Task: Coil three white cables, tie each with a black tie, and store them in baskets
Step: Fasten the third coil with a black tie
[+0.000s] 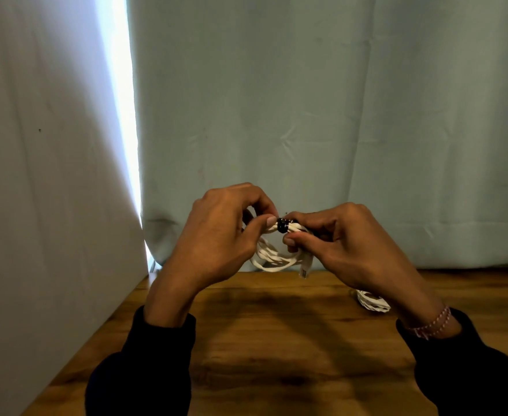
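Cable coil (pixel 272 256), white, is held in the air above the far edge of the table (pixel 276 340), its loops hanging down below both hands. Black tie (pixel 283 226) is wrapped round the gathered strands at the top of the coil, between the two thumbs. Left hand (pixel 216 235): grip closed on the coil just left of the tie, thumb and forefinger pinching the strands. Right hand (pixel 346 241): grip closed on the coil just right of the tie, thumb underneath, fingers curled over; a short end with a small tag (pixel 304 270) hangs below this hand. Whether the tie is fully fastened cannot be told. Second white cable bundle (pixel 373 301) lies on the table, partly hidden behind the right wrist. Both arms wear dark sleeves (pixel 144 370); a pink-and-white band (pixel 434 324) sits on the right wrist. Table is wooden, brown. Pale curtain (pixel 322 115) hangs behind it; a bright strip of light (pixel 120 100) shows at its left edge.
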Tool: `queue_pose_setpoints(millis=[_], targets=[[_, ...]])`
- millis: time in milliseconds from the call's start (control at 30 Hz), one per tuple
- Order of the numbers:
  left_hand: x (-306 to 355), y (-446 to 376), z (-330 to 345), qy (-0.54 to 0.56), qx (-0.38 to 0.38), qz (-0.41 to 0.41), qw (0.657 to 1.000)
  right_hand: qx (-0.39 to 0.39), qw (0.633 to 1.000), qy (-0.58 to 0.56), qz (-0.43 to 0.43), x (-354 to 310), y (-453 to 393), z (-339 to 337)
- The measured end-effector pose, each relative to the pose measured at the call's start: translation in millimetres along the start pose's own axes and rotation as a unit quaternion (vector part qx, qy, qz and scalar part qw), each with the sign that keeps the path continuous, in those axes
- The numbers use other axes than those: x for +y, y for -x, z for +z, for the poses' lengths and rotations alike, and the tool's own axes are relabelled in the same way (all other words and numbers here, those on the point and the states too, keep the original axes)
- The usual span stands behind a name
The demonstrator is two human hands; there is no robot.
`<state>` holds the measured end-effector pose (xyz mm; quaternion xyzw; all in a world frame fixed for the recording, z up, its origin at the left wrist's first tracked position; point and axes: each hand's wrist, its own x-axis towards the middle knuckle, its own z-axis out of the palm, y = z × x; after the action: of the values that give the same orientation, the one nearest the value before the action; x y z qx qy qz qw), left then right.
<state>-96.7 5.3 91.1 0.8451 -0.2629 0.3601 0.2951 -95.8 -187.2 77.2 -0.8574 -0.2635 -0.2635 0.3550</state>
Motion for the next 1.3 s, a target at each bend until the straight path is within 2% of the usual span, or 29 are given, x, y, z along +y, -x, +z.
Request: queue_pose_setpoints(millis=[167, 400, 633, 800, 900, 1067, 1167, 1300], targets=[[3, 0, 8, -0.047, 0.054, 0.043, 0.997, -0.007, 0.999, -0.033, 0.017, 1, 0, -3], [5, -1, 24, -0.148, 0.144, 0.109, 0.972, 0.066, 0.987, -0.127, 0.079, 6, -6, 6], [10, -2, 30, -0.208, 0.173, 0.129, 0.954, 0.138, 0.982, -0.110, 0.068, 7, -5, 15], [14, 1, 30, -0.085, 0.145, 0.015, 0.986, 0.125, 0.988, -0.082, 0.042, 7, -5, 11], [15, 1, 28, 0.007, 0.124, -0.077, 0.989, 0.132, 0.988, -0.076, 0.023, 6, -5, 10], [12, -1, 25, 0.033, 0.069, -0.150, 0.986, 0.140, 0.988, -0.058, 0.002, 3, -2, 11], [12, -1, 23, 0.167, 0.051, -0.165, 0.971, 0.149, 0.988, -0.044, -0.009, 2, -2, 13], [15, -2, 26, 0.303, 0.051, -0.204, 0.929, 0.173, 0.984, -0.034, -0.016, 2, -2, 13]])
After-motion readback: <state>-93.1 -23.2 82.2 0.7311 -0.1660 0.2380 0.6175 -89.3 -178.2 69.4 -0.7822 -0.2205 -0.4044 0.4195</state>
